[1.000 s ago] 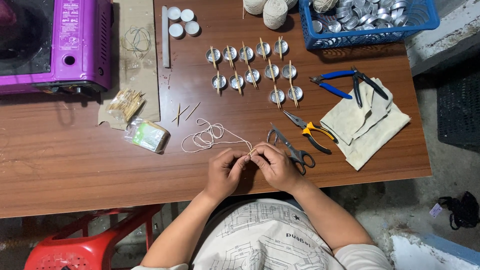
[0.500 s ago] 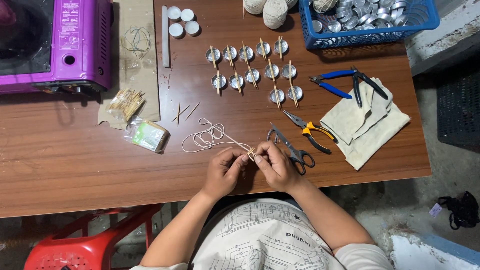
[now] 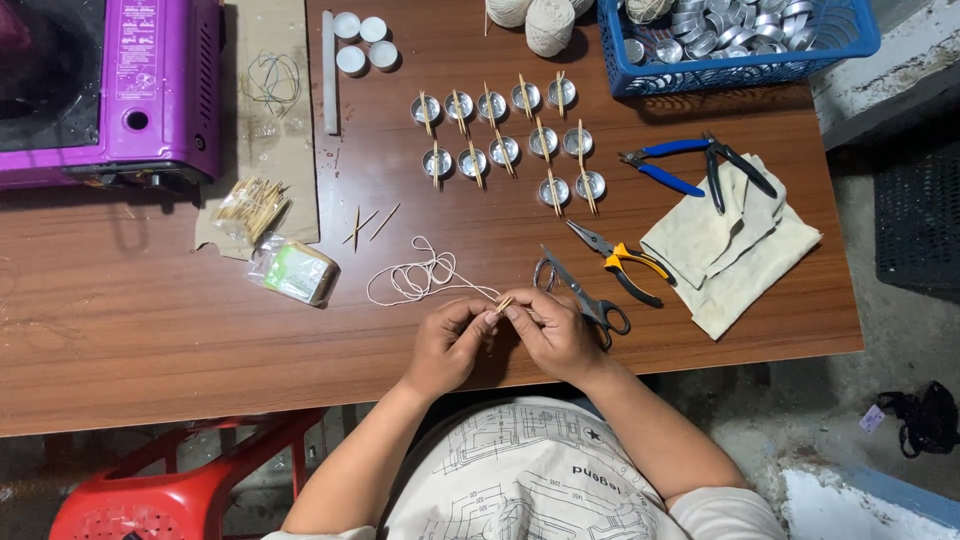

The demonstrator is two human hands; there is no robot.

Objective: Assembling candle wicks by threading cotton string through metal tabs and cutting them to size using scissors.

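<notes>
Winding string onto a stick

Loose string (image 3: 415, 277) trails left on the table (image 3: 150, 330). Left hand (image 3: 448, 343) pinches it; right hand (image 3: 548, 335) is closed on the stick (image 3: 503, 304) between them. Best keep the string taut, turns tight

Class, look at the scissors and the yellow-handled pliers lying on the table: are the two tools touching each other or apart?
Apart. The head view shows bare wood between the scissors and the yellow-handled pliers along their whole length, on the table.
</notes>
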